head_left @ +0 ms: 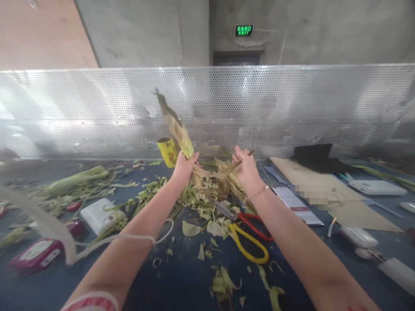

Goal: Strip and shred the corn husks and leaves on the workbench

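Along the back of the blue table (181,280) runs a perforated metal screen (129,121), with a cardboard sheet (298,172) lying at the right. Over the middle of the table, the left hand (185,167) is closed around the lower end of a pale husk (177,127), which tilts up and leftward. The right hand (245,169) appears to pinch a dry strip (215,173) that stretches between the two hands. Scissors (236,216) lie just below, near a yellow roll (167,151) and small green scraps (221,283). Stripping the husk seems the step in hand; the next move calls for a steady left hold and a controlled pull on the right.
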A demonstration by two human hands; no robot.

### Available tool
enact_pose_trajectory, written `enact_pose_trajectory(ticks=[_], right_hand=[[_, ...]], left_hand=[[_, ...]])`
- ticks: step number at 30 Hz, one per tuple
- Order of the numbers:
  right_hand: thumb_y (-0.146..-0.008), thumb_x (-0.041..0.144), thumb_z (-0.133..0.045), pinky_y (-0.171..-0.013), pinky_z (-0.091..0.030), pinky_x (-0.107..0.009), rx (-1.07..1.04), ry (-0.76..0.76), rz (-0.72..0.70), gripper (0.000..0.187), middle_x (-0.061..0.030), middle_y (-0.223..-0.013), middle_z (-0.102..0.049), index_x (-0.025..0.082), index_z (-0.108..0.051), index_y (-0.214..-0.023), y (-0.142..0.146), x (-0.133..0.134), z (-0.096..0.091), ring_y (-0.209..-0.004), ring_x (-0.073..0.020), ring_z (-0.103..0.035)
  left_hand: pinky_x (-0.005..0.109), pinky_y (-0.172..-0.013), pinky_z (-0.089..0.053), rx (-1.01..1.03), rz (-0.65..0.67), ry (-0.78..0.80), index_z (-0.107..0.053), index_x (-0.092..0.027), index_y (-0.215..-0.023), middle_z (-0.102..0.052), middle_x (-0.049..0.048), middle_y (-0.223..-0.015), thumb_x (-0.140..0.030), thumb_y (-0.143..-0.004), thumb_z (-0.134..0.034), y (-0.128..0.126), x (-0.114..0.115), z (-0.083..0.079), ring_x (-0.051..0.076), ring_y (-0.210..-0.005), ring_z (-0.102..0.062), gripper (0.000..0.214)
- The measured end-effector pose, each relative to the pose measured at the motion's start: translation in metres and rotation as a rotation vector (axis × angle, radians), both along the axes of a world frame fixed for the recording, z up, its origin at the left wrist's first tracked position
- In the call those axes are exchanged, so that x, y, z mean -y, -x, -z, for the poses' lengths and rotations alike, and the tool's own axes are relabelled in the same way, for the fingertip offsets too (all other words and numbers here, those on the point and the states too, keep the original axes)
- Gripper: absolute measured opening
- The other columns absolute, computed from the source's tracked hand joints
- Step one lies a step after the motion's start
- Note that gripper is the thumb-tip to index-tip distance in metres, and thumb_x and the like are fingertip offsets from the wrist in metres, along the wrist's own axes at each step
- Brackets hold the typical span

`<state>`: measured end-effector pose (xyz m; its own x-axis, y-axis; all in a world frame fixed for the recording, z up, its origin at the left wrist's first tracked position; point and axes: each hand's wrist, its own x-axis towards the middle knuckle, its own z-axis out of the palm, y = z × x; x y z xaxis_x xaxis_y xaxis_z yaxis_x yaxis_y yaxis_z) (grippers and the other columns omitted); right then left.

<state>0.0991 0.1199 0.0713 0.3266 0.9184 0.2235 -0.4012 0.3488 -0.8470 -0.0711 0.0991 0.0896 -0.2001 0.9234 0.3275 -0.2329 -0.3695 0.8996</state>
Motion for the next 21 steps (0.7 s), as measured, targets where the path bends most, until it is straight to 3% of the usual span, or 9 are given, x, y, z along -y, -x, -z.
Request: enact_pose_trajectory(ticks=[2, 4, 7, 9, 11, 14, 16, 21], right_hand=[[-0.067, 0.041, -0.063, -0.085, -0.043, -0.039, 0.289, -0.091, 0.300, 0.061, -0.0086, -0.108, -0.048, 0.022, -0.032, -0.116, -0.018, -0.008, -0.001, -0.103, -0.0205, -0.050], [-0.070, 0.039, -0.061, -0.094, -0.035, -0.044, 0.663, -0.248, 0.557, 0.062, -0.0128, -0.120, -0.041, 0.020, -0.033, -0.121, -0.029, -0.001, -0.008, -0.115, -0.0240, -0.041], [-0.075, 0.033, -0.059, -0.102, -0.022, -0.051, 1.197, -0.413, 0.696, 0.048, -0.0126, -0.123, -0.041, 0.020, -0.043, -0.118, -0.034, 0.028, -0.028, -0.120, -0.0279, -0.036], [-0.075, 0.027, -0.060, -0.103, -0.016, -0.055, 1.345, -0.417, 0.744, 0.049, -0.0133, -0.122, -0.043, 0.018, -0.044, -0.120, -0.033, 0.049, -0.041, -0.121, -0.0303, -0.035], [-0.073, 0.027, -0.063, -0.099, -0.021, -0.056, 1.389, -0.374, 0.674, 0.042, -0.0134, -0.114, -0.049, 0.016, -0.052, -0.112, -0.033, 0.062, -0.050, -0.114, -0.0314, -0.041], [-0.067, 0.036, -0.069, -0.083, -0.040, -0.046, 1.381, -0.307, 0.253, 0.032, -0.0110, -0.094, -0.057, 0.016, -0.062, -0.091, -0.034, 0.064, -0.051, -0.089, -0.0263, -0.055], [-0.066, 0.040, -0.069, -0.073, -0.043, -0.039, 1.297, -0.328, 0.011, 0.029, -0.0085, -0.084, -0.060, 0.018, -0.063, -0.084, -0.032, 0.059, -0.047, -0.078, -0.0223, -0.056], [-0.077, 0.038, -0.059, -0.069, -0.040, -0.032, 1.149, -0.451, -0.032, 0.018, -0.0042, -0.078, -0.062, 0.022, -0.064, -0.082, -0.020, 0.054, -0.038, -0.072, -0.0174, -0.054]], left_hand=[[0.022, -0.044, -0.040, -0.164, -0.015, 0.010, -0.044, -0.020, -0.079, -0.046, -0.0088, -0.048, -0.025, -0.061, -0.070, 0.008, -0.006, 0.002, 0.009, -0.038, -0.047, 0.032], [0.022, -0.044, -0.038, -0.287, -0.012, -0.027, -0.047, -0.019, -0.080, -0.047, -0.0075, -0.047, -0.028, -0.061, -0.071, 0.012, -0.008, 0.003, 0.010, -0.038, -0.047, 0.032], [0.022, -0.045, -0.035, -0.430, -0.014, -0.110, -0.051, -0.019, -0.077, -0.051, -0.0048, -0.050, -0.035, -0.063, -0.070, 0.009, -0.002, 0.002, 0.011, -0.042, -0.048, 0.028], [0.022, -0.046, -0.033, -0.527, -0.050, -0.150, -0.052, -0.019, -0.072, -0.052, -0.0035, -0.052, -0.037, -0.065, -0.067, 0.003, 0.005, 0.002, 0.012, -0.045, -0.047, 0.025], [0.023, -0.048, -0.032, -0.611, -0.091, -0.177, -0.051, -0.020, -0.070, -0.051, -0.0027, -0.053, -0.039, -0.068, -0.065, -0.004, 0.013, 0.002, 0.013, -0.047, -0.046, 0.023], [0.025, -0.054, -0.035, -0.679, -0.093, -0.216, -0.051, -0.020, -0.072, -0.052, -0.0012, -0.057, -0.040, -0.074, -0.059, -0.013, 0.020, 0.004, 0.015, -0.053, -0.047, 0.021], [0.026, -0.060, -0.037, -0.684, -0.069, -0.263, -0.052, -0.020, -0.075, -0.053, -0.0003, -0.061, -0.039, -0.076, -0.057, -0.016, 0.021, 0.007, 0.016, -0.059, -0.049, 0.020], [0.026, -0.072, -0.040, -0.541, 0.073, -0.290, -0.058, -0.019, -0.080, -0.059, 0.0024, -0.073, -0.038, -0.075, -0.059, -0.019, 0.019, 0.016, 0.017, -0.074, -0.054, 0.020]])
